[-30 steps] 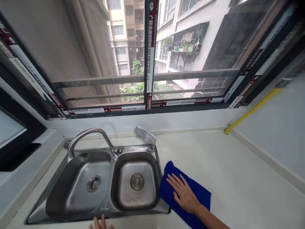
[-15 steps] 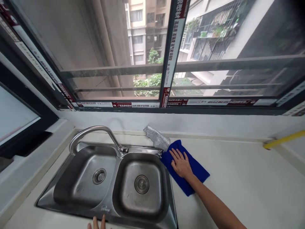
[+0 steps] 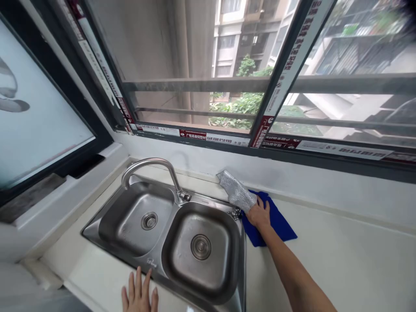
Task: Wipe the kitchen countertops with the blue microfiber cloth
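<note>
My right hand (image 3: 258,214) is closed on the near end of a silver mesh cloth (image 3: 236,190), which leans up and leftward against the wall behind the sink. Under that hand, a blue cloth (image 3: 278,221) lies on the counter beside the sink's right rim. My left hand (image 3: 140,292) is open, its fingers spread at the front edge of the double steel sink (image 3: 155,260); it holds nothing. A curved faucet (image 3: 152,161) arches over the left basin, away from both hands.
White countertop (image 3: 344,264) extends right of the sink. Behind it runs a low white wall (image 3: 308,180) under a dark-framed window (image 3: 224,138). An open window panel (image 3: 42,108) stands at the left. Small metal fittings (image 3: 235,213) sit at the sink's back right corner.
My right hand has gone from lying flat on the blue cloth to gripping the silver mesh cloth. More of my left hand shows. The view has turned left.
</note>
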